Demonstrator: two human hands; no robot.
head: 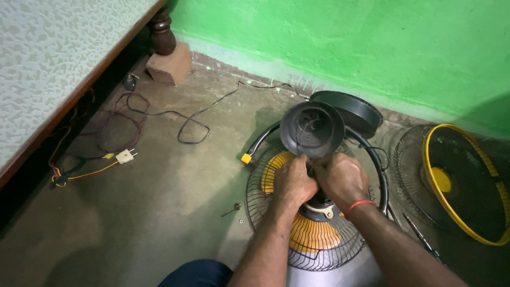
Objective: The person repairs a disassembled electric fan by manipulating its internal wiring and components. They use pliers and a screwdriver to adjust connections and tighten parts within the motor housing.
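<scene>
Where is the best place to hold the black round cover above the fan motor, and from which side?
Probably by the rim of the black round cover, from the far side: its open mouth faces up, and the left hand and right hand crowd the near edge.

Both bare forearms reach forward from the bottom edge and converge at the middle. The left hand (292, 182) and right hand (341, 179) sit knuckles up, side by side and almost touching, fingers curled downward. A red band circles the right wrist.
</scene>
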